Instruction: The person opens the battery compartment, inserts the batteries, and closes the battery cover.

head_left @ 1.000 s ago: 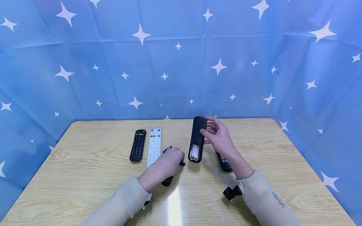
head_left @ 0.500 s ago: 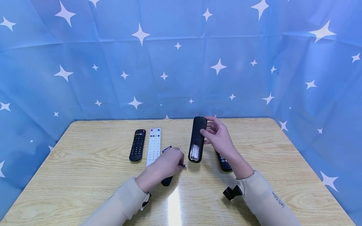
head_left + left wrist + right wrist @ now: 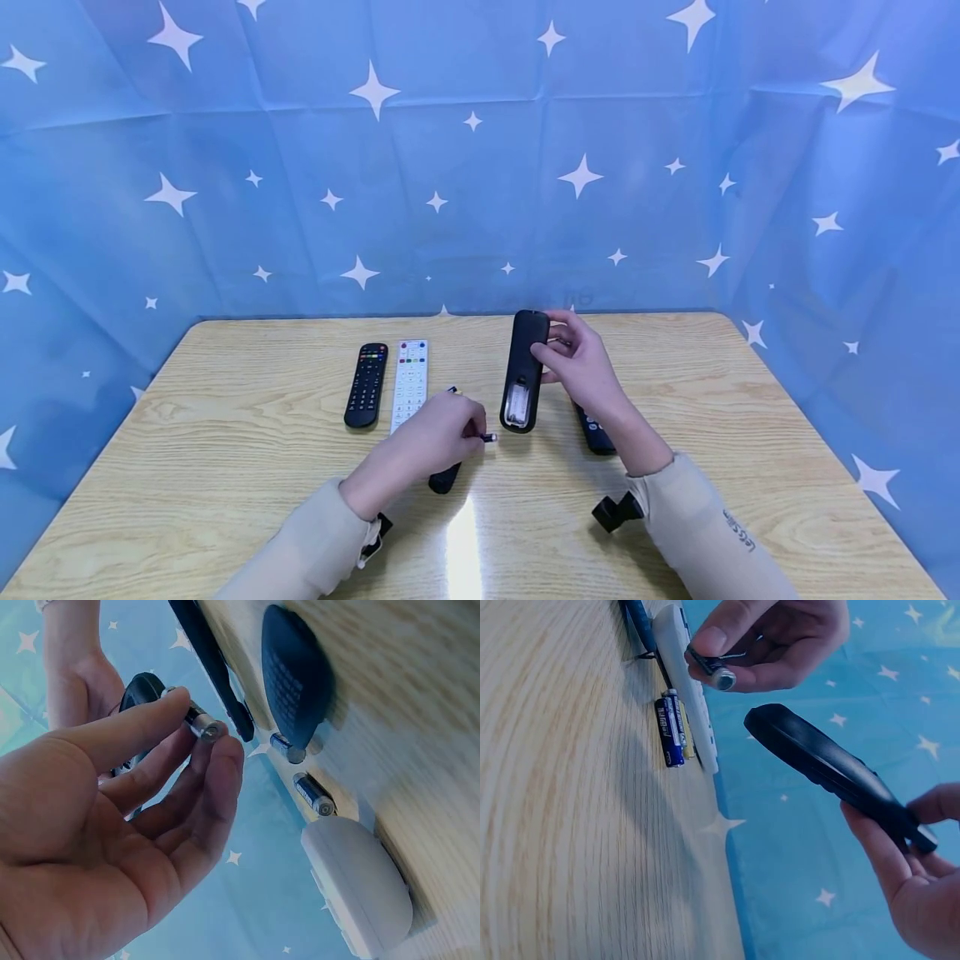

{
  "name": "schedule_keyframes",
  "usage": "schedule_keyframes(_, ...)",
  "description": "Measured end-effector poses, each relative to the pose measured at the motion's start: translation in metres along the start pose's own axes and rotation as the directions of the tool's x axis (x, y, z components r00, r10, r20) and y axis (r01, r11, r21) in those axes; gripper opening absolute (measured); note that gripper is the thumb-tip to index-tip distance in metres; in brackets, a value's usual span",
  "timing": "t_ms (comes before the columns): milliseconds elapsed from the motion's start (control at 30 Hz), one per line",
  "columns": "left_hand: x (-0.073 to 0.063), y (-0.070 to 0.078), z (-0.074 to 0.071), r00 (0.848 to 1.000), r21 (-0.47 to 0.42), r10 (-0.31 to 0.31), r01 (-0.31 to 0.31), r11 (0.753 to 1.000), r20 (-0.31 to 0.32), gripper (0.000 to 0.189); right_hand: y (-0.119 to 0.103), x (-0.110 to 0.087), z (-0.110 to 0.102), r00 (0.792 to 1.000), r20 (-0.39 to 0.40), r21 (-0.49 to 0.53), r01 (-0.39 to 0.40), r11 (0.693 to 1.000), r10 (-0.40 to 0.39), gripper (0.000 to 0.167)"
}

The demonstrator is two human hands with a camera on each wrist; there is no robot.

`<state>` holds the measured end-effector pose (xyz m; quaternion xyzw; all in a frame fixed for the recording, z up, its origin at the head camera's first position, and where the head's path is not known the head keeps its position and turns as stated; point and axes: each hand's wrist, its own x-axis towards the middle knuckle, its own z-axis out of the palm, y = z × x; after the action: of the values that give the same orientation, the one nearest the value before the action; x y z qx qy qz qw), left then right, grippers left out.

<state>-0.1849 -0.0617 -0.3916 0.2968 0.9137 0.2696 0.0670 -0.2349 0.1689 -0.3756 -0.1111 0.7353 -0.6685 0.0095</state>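
Left hand (image 3: 448, 422): pinches a battery (image 3: 489, 437) between thumb and fingertips; its pale end points right;
Right hand (image 3: 583, 365): grips the black remote (image 3: 524, 346) along its upper half; remote raised off the desk (image 3: 240, 492), uncovered back facing the person;
Battery to compartment (image 3: 517, 404): apart, battery lower-left of it in the head view; battery lies crosswise, remote's long axis near upright;
Room: air between battery and remote; loose batteries (image 3: 669, 733) and white remote (image 3: 410, 379) just beyond the left hand; desk edges well apart
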Motion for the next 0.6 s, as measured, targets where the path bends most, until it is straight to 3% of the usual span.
schedule_keyframes(300,-0.001,0.005,-0.004,0.997,-0.134,0.006,-0.016,0.991,-0.071,0.006,0.001,0.001,0.003,1.000,-0.006,-0.003,-0.009,1.000,0.009,0.050)
schedule_keyframes(600,-0.001,0.011,-0.006,0.990,-0.180,-0.006,-0.020,0.983,-0.141,0.007,0.004,0.002,0.007,1.000,0.007,0.010,-0.017,1.000,0.017,0.051)
